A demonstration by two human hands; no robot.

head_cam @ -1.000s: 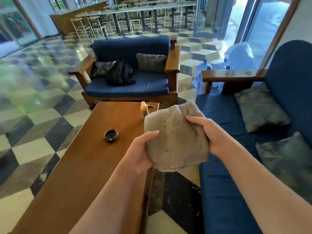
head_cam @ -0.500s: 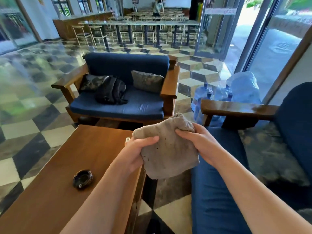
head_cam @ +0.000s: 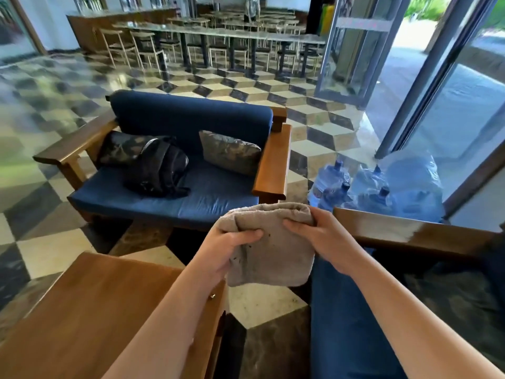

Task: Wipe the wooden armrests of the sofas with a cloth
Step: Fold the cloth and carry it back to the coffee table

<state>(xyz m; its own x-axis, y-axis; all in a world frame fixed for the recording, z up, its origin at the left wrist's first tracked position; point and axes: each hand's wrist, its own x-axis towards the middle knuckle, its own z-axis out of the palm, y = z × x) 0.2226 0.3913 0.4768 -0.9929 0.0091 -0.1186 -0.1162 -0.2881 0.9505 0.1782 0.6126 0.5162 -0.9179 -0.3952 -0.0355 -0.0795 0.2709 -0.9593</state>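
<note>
Nearest to you, both forearms reach forward and both hands are closed on the grey cloth [head_cam: 273,253], folded into a thick pad and held in the air above the gap between the wooden counter [head_cam: 90,310] and the near blue sofa [head_cam: 344,324]. Your left hand [head_cam: 224,255] pinches the cloth's left side, thumb on top and fingers curled beneath; your right hand [head_cam: 325,242] grips the upper right corner, fingers wrapped over the folded edge. Compared with half a second ago, your view has tipped up and forward: the black ashtray that lay on the counter is now out of frame, and less of the counter shows. The cloth is now folded tighter, with a rolled top edge, and your right hand sits just beside the near sofa's wooden armrest [head_cam: 404,231], where earlier it was clearly short of it; whether hand and wood touch, you cannot tell. Beyond that armrest stand several blue water jugs [head_cam: 382,187] by the glass door. Farther off, the second blue sofa [head_cam: 191,187] carries a black backpack [head_cam: 158,170] and a patterned cushion [head_cam: 229,154], with its own armrests left and right. Tables and chairs fill the far room.
</note>
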